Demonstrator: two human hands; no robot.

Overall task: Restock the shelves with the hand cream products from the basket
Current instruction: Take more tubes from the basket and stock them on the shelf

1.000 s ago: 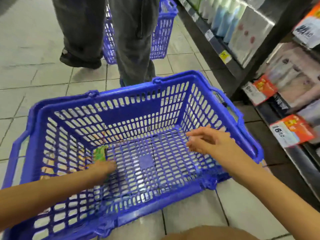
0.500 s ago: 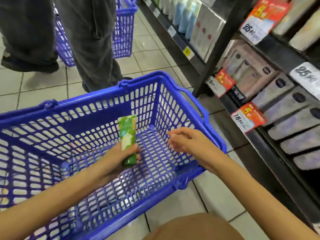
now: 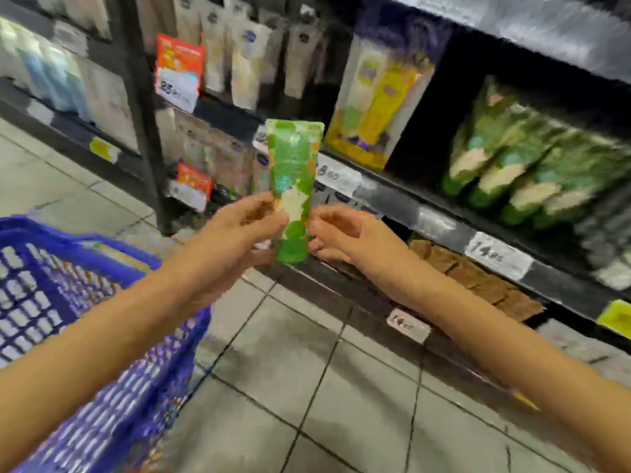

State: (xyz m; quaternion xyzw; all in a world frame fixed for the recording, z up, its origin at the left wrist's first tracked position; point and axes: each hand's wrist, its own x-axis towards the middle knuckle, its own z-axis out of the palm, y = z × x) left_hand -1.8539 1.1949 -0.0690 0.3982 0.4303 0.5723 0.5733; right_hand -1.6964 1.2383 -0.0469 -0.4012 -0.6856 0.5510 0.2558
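One green hand cream tube [image 3: 294,186] in mid-air before shelf [image 3: 440,220], long axis vertical | gripped round lower half by left hand [image 3: 235,233] | right hand [image 3: 348,233] curled against lower right edge, grip unclear in blur | matching green tubes [image 3: 495,165] up-right, nearer right hand | basket [image 3: 85,247] down-left

Hands: 2, left hand [image 3: 239,230] and right hand [image 3: 345,233]. Green hand cream tube [image 3: 293,186], centre: 1. Blue basket [image 3: 68,302], 8 o'clock: 1. Green shelf tubes [image 3: 529,172], 3 o'clock: at least 4, blurred. Orange promo tags [image 3: 179,59], 10 to 11 o'clock: 2. White price labels [image 3: 498,256], 1 to 5 o'clock: 3.
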